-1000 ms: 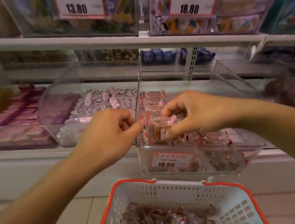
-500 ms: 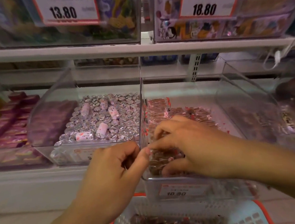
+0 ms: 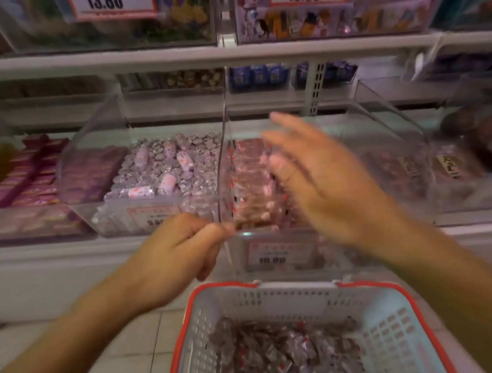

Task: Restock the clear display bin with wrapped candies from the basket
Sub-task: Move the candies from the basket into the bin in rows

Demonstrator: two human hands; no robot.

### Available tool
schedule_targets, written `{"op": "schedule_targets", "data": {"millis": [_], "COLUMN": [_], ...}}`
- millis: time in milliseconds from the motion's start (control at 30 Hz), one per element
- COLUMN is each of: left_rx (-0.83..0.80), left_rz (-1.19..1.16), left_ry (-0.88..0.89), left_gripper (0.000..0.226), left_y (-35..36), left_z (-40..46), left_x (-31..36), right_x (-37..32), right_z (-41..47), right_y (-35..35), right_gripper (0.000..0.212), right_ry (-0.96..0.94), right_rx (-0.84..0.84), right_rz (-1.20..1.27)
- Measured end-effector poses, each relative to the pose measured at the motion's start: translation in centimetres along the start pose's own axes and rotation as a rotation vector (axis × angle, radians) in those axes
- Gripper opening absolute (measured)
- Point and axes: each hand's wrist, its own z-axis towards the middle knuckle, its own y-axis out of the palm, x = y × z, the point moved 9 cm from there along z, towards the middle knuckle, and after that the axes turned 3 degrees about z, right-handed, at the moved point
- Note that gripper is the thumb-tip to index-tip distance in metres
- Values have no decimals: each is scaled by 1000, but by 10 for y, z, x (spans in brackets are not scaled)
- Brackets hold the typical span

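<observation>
left hand point(image 3: 182, 247) curled, thumb and forefinger pinching at front. right hand point(image 3: 326, 177) raised, fingers straight and spread, empty, motion-blurred. both forearms extended forward.

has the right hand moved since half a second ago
Yes. The right hand has lifted off the red-wrapped candies in the clear plastic display bin, fingers now spread above them instead of curled low near the bin's front wall.

Clear bin point(image 3: 272, 237) part-filled, candies point(image 3: 253, 182) in rows; more heaped in basket point(image 3: 394, 330).
</observation>
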Motion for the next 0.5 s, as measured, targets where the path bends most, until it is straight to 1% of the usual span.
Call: {"op": "schedule_targets", "data": {"millis": [33, 67, 100, 133, 167, 200, 233, 267, 300, 333, 367, 400, 467, 500], "left_rx": [-204, -372, -485, -544, -572, -607, -648, -682, -695, -688, -678, -683, -694, -688], "left_rz": [-14, 14, 82, 176, 273, 351, 386, 398, 399, 409, 430, 455, 449, 421], "left_ry": [-64, -148, -233, -298, -348, -402, -469, -544, -615, -682, -738, -779, -856, -897], "left_gripper": [50, 46, 43, 40, 37, 36, 34, 30, 26, 27, 33, 40, 59, 65], "left_y": [16, 32, 49, 65, 85, 108, 136, 162, 186, 206, 224, 244, 280, 296], "left_z": [-9, -19, -28, -34, -36, -40, -46, -53, -59, -68, -77, -88, -110, -119], "left_x": [-8, -19, -34, -51, -68, -86, -106, -129, -153, -174, -193, -210, -234, -242], "right_x": [-11, -14, -8, 4, 23, 51, 80, 105, 129, 145, 158, 170, 183, 186], "right_z": [-30, -66, -100, -126, -146, -167, -195, -232, -274, -315, -345, -369, -412, -427], "right_y": [-25, -31, -19, 7, 46, 97, 152, 203, 241, 264, 272, 275, 279, 283], "right_gripper": [37, 29, 27, 27, 27, 25, 20, 26, 51, 77, 98, 111, 125, 130], "right_ry": [-112, -165, -145, -76, 32, 187, 385, 564, 718, 850, 955, 1050, 1236, 1341], "right_rx": [317, 524, 598, 569, 438, 213, -99, -428, -705, -904, -992, -1012, -1057, -1045], "right_rz": [81, 130, 160, 168, 169, 172, 178, 172, 155, 142, 132, 125, 149, 205]}}
